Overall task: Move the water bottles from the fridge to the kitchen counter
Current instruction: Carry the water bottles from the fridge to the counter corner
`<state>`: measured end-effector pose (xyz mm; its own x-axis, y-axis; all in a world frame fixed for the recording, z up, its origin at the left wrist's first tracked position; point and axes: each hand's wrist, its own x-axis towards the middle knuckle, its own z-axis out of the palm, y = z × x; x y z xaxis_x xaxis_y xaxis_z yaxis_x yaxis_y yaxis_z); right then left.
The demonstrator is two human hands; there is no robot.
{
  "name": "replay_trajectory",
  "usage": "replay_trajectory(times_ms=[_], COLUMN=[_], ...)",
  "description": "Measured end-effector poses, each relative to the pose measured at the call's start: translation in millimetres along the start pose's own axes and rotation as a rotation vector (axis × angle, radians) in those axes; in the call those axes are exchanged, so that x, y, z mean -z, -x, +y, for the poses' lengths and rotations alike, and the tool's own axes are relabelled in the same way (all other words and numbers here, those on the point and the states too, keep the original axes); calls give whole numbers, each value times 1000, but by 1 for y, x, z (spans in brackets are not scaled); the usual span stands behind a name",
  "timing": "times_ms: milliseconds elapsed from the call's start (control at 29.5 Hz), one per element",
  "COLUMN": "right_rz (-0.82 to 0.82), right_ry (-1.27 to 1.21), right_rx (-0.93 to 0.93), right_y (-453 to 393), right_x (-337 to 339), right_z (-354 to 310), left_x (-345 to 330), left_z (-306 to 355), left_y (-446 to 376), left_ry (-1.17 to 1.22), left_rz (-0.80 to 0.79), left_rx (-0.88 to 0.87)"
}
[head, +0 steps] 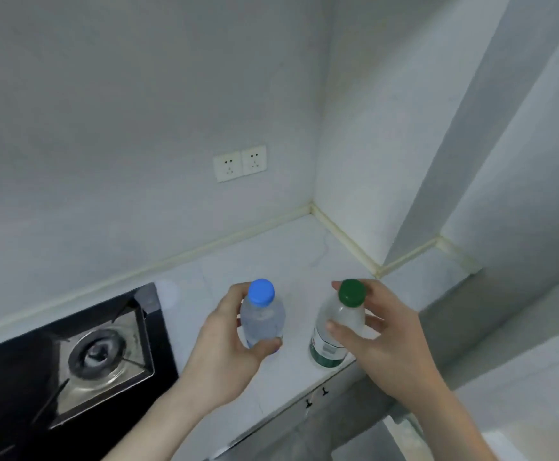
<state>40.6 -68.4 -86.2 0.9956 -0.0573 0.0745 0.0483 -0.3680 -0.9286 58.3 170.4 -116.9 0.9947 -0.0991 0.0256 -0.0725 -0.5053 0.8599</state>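
A hob (82,357) sits at far left. The left hand (228,344) grips the blue-capped bottle (262,314), the right hand (381,334) the green-capped bottle (336,324), both upright on the surface (271,257). Probably light, smooth, squeezable plastic; mid-body is the best hold.

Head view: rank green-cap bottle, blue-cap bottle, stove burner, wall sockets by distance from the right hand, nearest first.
1. green-cap bottle, gripped by the right hand
2. blue-cap bottle, to its left, in the left hand
3. stove burner, far left
4. wall sockets, up on the back wall
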Motion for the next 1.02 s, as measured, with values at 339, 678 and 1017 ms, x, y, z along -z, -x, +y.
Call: replay_trajectory(times_ms=[339, 678, 1017], right_rz=[-337, -691, -918], right_ry=[-52, -98, -99], right_rx=[114, 302, 416], right_y=[-16, 25, 125], right_x=[-74, -206, -354], right_z=[-3, -71, -137], left_x=[48, 137, 232], left_z=[-33, -84, -145], left_y=[80, 203, 346], left_ry=[-67, -77, -76], left_rz=[294, 619, 834], left_rx=[214, 363, 483])
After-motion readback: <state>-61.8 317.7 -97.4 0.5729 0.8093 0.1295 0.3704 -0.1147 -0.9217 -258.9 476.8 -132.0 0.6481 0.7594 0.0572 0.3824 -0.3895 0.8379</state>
